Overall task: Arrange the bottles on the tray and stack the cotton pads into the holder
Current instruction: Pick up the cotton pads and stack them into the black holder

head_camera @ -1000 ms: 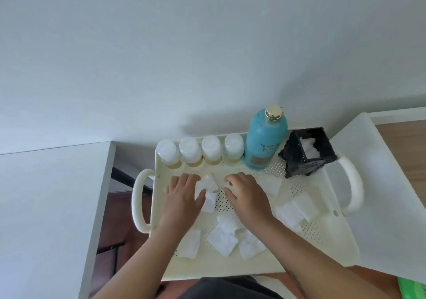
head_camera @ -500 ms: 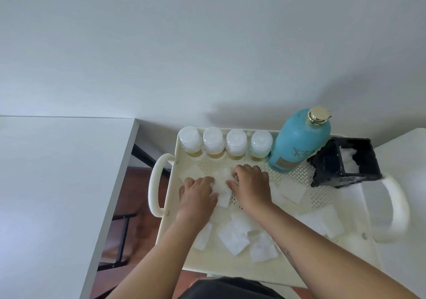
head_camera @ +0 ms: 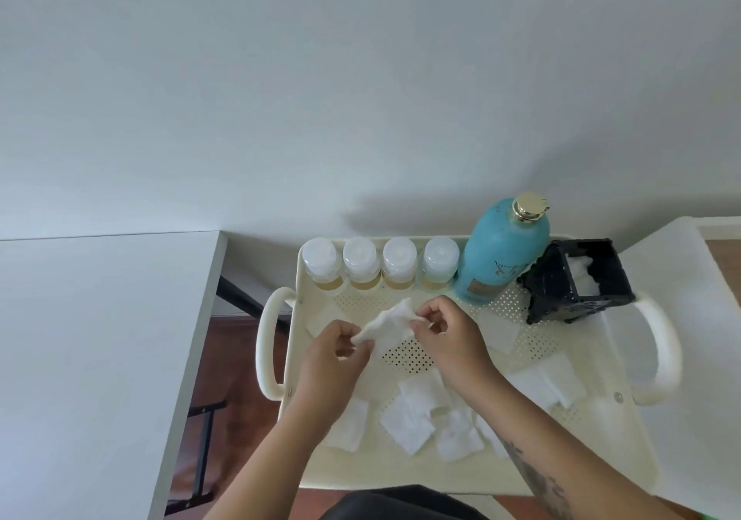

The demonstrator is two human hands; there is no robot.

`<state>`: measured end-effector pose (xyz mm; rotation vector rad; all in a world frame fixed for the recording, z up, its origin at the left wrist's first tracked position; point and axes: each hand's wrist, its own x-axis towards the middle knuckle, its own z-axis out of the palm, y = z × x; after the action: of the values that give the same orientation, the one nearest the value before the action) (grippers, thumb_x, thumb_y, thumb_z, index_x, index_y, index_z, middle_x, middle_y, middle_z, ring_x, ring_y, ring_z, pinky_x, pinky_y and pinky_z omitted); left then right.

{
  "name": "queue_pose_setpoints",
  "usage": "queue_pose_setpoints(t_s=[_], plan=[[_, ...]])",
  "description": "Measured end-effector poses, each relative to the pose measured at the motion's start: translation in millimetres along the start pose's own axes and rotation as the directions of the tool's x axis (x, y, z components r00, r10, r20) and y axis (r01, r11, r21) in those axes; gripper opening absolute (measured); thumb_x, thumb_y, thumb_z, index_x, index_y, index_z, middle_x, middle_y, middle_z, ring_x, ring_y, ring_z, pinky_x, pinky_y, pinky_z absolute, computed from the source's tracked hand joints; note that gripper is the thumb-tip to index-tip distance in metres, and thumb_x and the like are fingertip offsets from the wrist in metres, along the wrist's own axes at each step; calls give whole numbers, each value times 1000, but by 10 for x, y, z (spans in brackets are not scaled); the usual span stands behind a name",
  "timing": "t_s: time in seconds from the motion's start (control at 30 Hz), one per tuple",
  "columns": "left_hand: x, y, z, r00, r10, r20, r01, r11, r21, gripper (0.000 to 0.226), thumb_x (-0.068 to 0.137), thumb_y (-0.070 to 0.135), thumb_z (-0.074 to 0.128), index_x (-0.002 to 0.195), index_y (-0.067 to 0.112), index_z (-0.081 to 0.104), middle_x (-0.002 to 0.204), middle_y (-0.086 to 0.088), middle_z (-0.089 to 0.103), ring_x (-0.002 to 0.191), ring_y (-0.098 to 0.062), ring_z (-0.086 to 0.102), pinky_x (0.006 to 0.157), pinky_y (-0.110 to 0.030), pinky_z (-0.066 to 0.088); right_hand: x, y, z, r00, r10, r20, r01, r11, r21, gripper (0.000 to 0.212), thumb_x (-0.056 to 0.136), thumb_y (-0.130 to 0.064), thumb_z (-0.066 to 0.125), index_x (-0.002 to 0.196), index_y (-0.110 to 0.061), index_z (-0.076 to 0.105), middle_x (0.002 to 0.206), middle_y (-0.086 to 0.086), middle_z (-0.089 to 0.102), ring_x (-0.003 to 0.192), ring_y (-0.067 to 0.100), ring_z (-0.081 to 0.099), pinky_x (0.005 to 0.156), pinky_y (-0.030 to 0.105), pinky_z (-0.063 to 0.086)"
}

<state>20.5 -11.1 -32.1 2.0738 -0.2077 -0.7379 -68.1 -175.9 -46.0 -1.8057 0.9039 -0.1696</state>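
Over tray [head_camera: 401,475] centre, cotton pad [head_camera: 391,325] pinched betw. left grip [head_camera: 337,353] & right grip [head_camera: 449,335]. Loose pads [head_camera: 409,419] lie nearer the person; small bottles [head_camera: 399,263], blue bottle [head_camera: 501,255], black holder [head_camera: 577,283] along far rim.

The blue bottle [head_camera: 506,253] bears a dark script mark and a label, neither legible.

Both hands pinch one cotton pad [head_camera: 391,325] above the tray [head_camera: 625,475]: left hand [head_camera: 335,363], right hand [head_camera: 451,337]. Five bottles [head_camera: 401,263] line the tray's far edge. The black holder [head_camera: 581,283] stands at its far right corner.
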Motion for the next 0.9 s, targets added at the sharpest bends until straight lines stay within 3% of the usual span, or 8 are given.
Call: queue_pose_setpoints(t_s=[0.07,0.27,0.43,0.67,0.8,0.9], plan=[[-13,31,-21,997,-27,67,35,993,-109,4,86,39,70,87,38,66,79,6,71,75,-11,68,69,-28,56,-96,-54,-81,999,-8,-33,11,997,77,8,86,-23,66,84,-29,61,80,-9,65,71,-1,56,60,7,43],[-19,85,-32,981,8,196,53,952,-301,5,90,29,67,92,24,69,82,4,76,74,-3,68,73,-27,51,-381,-182,-366,988,-9,-156,39,982,186,12,89,-28,64,89,-39,67,81,-22,66,77,-1,61,65,5,43],[-72,185,25,956,80,284,22,941,-337,9,91,26,67,94,18,66,89,0,77,86,-12,71,83,-37,52,-539,-256,-653,955,-6,-298,71,976,207,12,85,-31,68,94,-39,66,89,-14,69,87,9,65,74,21,48],[-218,391,197,922,152,355,-5,923,-384,13,85,33,73,82,21,69,86,-4,76,80,-13,68,78,-33,52,-506,-333,-1313,920,-83,-383,115,991,62,7,88,-29,65,89,-36,69,82,-8,70,79,13,65,71,28,52],[-272,529,366,918,166,360,-23,929,-369,15,82,39,74,80,25,70,85,-1,75,81,-13,68,80,-35,51,-253,-287,-1856,909,-176,-377,154,984,-88,8,89,-27,64,90,-31,70,76,-15,66,71,-1,58,63,10,44],[-317,632,520,931,155,330,-28,933,-359,15,81,42,75,80,27,70,86,-1,76,83,-14,69,80,-34,52,17,-223,-2161,936,-184,-300,136,975,-176,7,90,-26,64,90,-27,71,78,-16,66,71,-3,56,64,13,41]])
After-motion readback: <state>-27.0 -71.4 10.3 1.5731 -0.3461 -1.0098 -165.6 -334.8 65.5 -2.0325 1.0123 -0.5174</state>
